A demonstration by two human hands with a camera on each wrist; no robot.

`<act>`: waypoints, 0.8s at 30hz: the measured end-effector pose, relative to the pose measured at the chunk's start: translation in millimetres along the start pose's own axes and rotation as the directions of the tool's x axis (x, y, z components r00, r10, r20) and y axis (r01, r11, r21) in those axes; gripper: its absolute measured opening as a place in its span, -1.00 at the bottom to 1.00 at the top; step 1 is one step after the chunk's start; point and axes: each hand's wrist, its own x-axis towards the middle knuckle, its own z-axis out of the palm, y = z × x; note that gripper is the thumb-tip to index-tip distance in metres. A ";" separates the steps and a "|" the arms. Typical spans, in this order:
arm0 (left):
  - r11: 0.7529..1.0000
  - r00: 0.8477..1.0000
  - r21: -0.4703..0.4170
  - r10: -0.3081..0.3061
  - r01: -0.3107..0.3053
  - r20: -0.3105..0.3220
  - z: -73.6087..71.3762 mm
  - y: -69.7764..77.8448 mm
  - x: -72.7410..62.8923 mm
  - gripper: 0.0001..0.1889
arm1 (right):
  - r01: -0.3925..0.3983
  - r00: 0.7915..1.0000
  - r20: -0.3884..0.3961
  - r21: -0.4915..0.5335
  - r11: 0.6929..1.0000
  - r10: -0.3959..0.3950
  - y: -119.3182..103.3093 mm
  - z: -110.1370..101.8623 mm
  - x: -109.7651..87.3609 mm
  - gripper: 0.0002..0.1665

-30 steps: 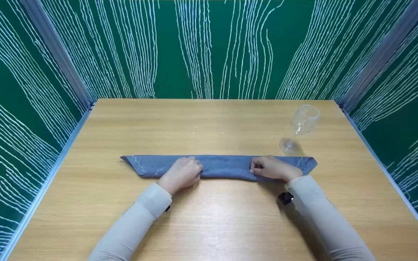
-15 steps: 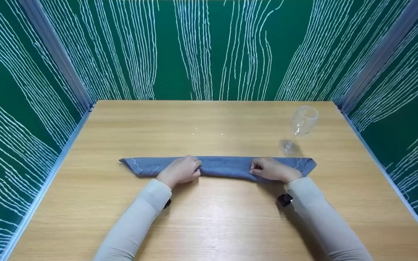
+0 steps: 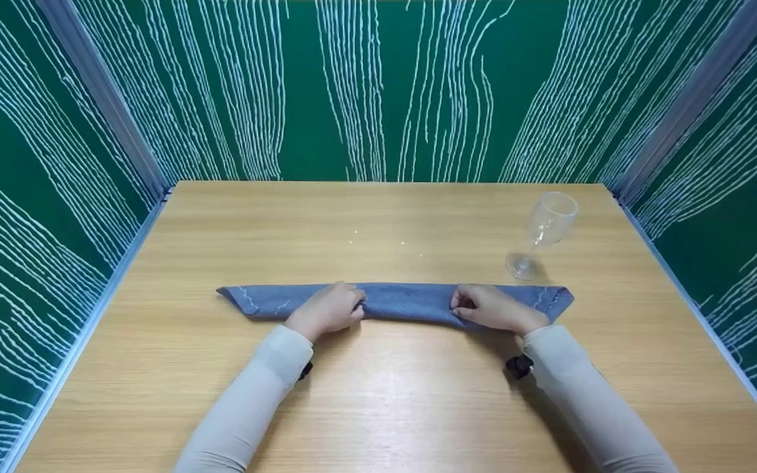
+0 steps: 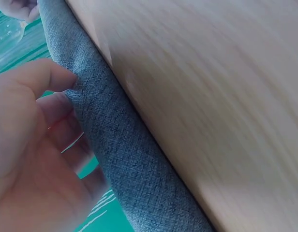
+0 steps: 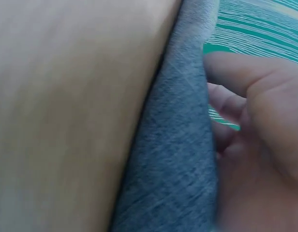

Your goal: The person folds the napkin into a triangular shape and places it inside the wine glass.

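A blue-grey cloth [image 3: 408,302], folded into a long narrow strip, lies crosswise on the table. Pale stitching shows near both of its ends. My left hand [image 3: 327,309] pinches it left of the middle; in the left wrist view the thumb [image 4: 62,77] presses its near side, with the other fingers behind. Right of the middle, my right hand [image 3: 493,307] pinches the cloth too. The right wrist view shows the thumb [image 5: 226,67] at the edge of the fabric [image 5: 173,130], fingers curled beyond it and fingertips partly hidden.
A clear stemmed glass [image 3: 549,220] stands upright behind the cloth's right part. Several tiny white specks [image 3: 403,243] lie on the wooden table [image 3: 391,401]. Green walls [image 3: 332,98] with white wavy lines enclose the back and both sides.
My left hand's fingers have shifted slightly on the cloth, and its near edge there looks a little higher. The right hand keeps its hold in about the same place.
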 end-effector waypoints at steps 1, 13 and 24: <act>1.000 1.000 -0.003 0.000 0.000 -0.001 0.4 0.1 0.0 -0.70 | 0.012 1.000 -0.016 -0.009 1.000 -0.012 0.4 0.9 -0.3 -0.97; 1.000 1.000 -0.014 -0.009 0.009 -0.012 2.8 -0.2 1.4 -0.69 | 0.098 0.983 -0.132 -0.212 0.972 -0.128 -5.0 8.8 -2.9 -0.94; 0.999 0.999 -0.043 -0.031 0.030 -0.019 3.2 1.4 -0.1 -0.65 | 0.019 0.997 -0.071 -0.292 0.956 -0.042 -10.8 5.9 -7.8 -0.56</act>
